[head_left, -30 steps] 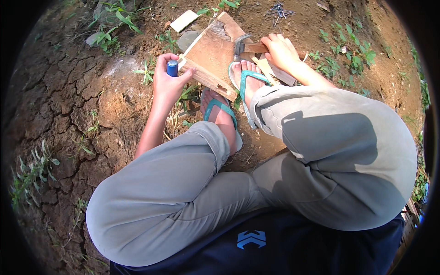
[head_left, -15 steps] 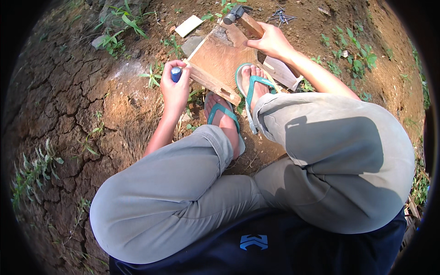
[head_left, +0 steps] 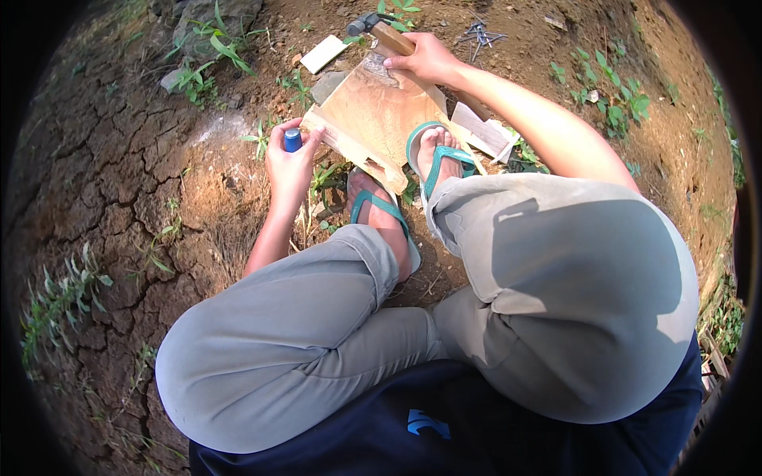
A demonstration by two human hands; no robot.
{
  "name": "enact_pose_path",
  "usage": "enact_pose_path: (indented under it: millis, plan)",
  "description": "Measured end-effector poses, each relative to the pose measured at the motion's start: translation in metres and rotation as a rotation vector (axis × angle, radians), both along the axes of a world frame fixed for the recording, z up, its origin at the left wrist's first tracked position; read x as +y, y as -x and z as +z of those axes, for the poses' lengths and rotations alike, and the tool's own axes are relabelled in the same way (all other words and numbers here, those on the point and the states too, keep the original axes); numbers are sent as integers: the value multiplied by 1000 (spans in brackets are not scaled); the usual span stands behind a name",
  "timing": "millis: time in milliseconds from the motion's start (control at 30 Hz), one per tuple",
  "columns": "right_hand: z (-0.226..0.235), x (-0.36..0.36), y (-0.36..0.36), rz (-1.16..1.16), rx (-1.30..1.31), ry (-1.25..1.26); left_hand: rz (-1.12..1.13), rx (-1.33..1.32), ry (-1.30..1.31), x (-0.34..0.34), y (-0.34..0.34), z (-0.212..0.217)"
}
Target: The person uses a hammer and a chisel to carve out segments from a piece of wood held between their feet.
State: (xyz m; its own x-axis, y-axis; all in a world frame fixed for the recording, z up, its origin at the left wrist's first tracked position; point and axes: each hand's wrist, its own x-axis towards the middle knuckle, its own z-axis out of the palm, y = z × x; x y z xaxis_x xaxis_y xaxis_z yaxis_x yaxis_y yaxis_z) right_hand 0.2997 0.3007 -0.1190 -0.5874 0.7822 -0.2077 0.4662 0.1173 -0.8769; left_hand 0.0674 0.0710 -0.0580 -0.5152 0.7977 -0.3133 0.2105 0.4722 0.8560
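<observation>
Your left hand (head_left: 290,163): fingers curled about a blue tool handle (head_left: 293,140), its pale cap uppermost and its lower part hidden; thumb laid against the upper end of a slotted wooden bar (head_left: 347,145); whether the hidden fingertips pinch the bar, you cannot tell from this view. Your right hand (head_left: 425,59): fingers wrapped closed round the wooden handle of a claw hammer (head_left: 390,36), thumb along the grip, dark head pointing to the left, past the far end of a broad wooden slab (head_left: 389,107). The bar: set aslant along the slab's left side, running from your left hand down to your left foot (head_left: 373,205), one slot cut near its lower end. The slab: brown-grained, flat, a dark rough patch at its far end. Your right foot (head_left: 444,155): in a teal flip-flop (head_left: 431,182), the toe end overlapping the slab in view. Beside the slab, right: wood offcuts (head_left: 484,131). Beside it, left: a grey stone (head_left: 327,86), with a pale flat wood piece (head_left: 323,53) just beyond. Farther off, upper right: a loose heap of nails (head_left: 482,35). Ground: brown soil (head_left: 111,190), cracked at left, with green plants (head_left: 615,87) scattered about.
</observation>
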Motion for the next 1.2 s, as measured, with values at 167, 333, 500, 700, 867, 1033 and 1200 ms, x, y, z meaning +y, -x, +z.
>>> enact_pose_path:
  millis: [167, 333, 500, 700, 867, 1033, 1200]
  plan:
    - [5, 0, 0, -84, -45, -1, 7, 91, 16, 7, 16, -8]
    - [-1, 3, -2, -96, -107, -38, 48, 33, 24, 15, 14, -6]
    - [-12, 2, 0, -104, -135, -105, 25, 55, 87, 24, 25, -6]
    - [-5, -8, -2, -151, -255, -164, 62, 54, 45, 33, 20, -13]
    - [-2, -14, -4, -182, -264, -125, 73, 23, 35, 36, 16, -9]
    - [-6, -24, -10, -230, -170, -120, 45, -22, -2, 36, 10, 1]
    - [-12, -35, -26, -298, -21, -114, 6, -4, -173, 30, 0, -8]
